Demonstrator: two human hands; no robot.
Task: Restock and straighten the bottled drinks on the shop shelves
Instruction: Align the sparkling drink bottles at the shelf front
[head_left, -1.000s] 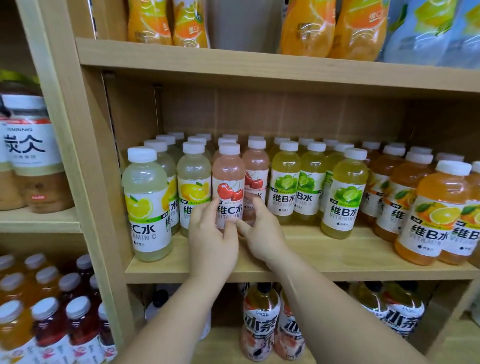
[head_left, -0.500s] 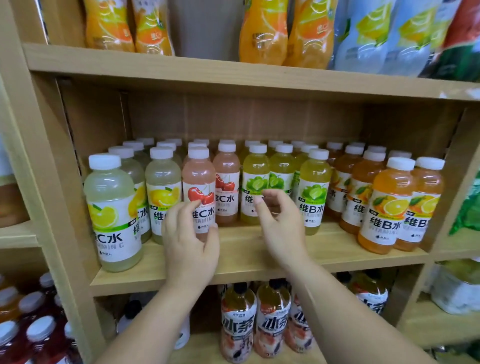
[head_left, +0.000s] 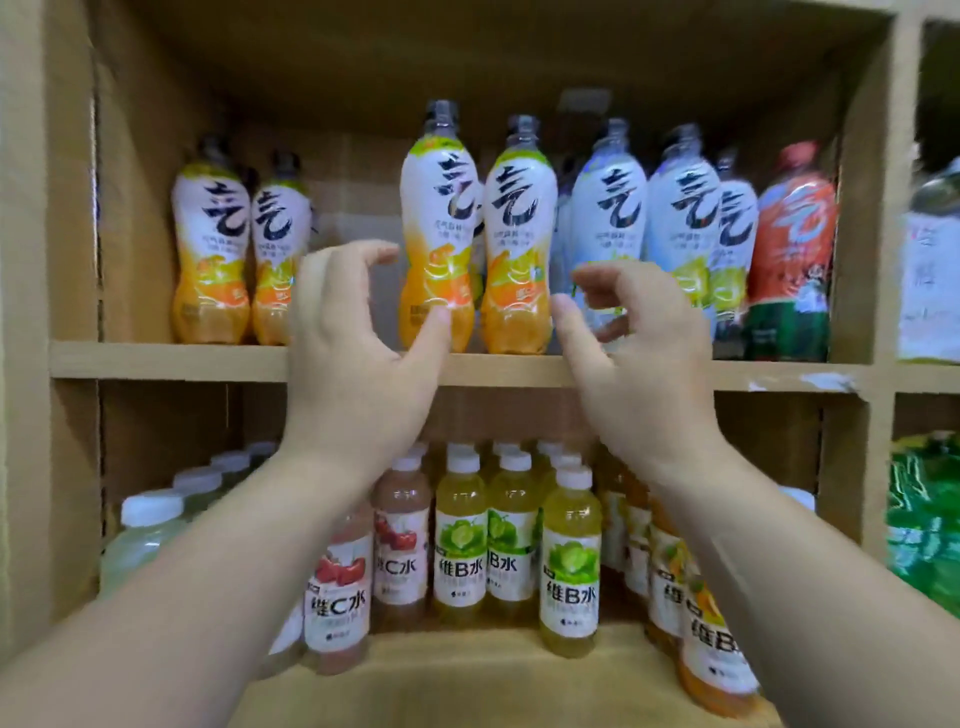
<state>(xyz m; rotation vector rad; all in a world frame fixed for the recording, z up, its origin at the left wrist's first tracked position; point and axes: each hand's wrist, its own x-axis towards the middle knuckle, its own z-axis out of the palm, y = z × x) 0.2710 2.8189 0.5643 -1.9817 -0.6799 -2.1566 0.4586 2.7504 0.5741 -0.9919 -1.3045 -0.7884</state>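
Both hands were raised in front of the upper shelf (head_left: 156, 359), fingers spread wide and holding nothing. The left hand (head_left: 358, 358) hovered just left of a pair of orange bottles (head_left: 475, 244), its thumb near the left one's base. The right hand (head_left: 639, 358) hovered just right of the pair, in front of the pale blue bottles (head_left: 649, 208). Below the wrists stood small white-capped bottles (head_left: 511, 545).
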